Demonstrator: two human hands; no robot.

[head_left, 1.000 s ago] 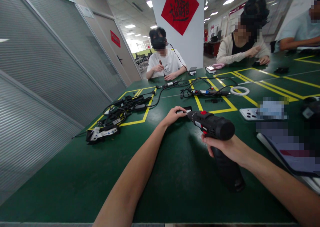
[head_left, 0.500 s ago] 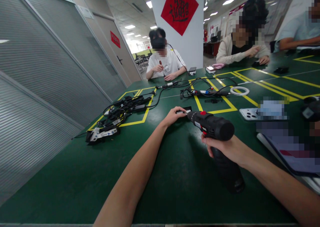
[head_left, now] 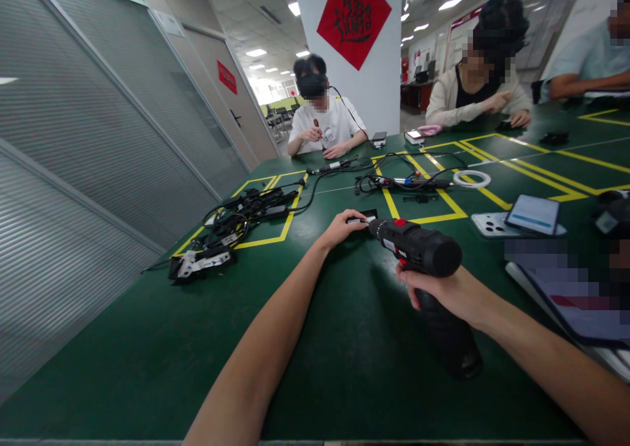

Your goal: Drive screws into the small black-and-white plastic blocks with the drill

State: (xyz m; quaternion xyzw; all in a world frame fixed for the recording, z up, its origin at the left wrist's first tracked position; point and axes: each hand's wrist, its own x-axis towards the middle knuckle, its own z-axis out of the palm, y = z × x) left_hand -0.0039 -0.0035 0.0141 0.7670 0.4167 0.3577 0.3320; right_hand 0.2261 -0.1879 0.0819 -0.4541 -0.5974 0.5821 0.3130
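One drill [head_left: 420, 246] in right hand [head_left: 440, 288], long axis away-left, chuck [head_left: 382, 230] foremost

black piece [head_left: 373, 214]: part-hidden by left hand [head_left: 343, 228]; drill bit [head_left: 369, 220]: too small; right forearm [head_left: 551, 357]: cropped

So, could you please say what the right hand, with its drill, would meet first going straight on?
Probably the dark piece at the left hand; the drill points towards it, though depth is unclear.
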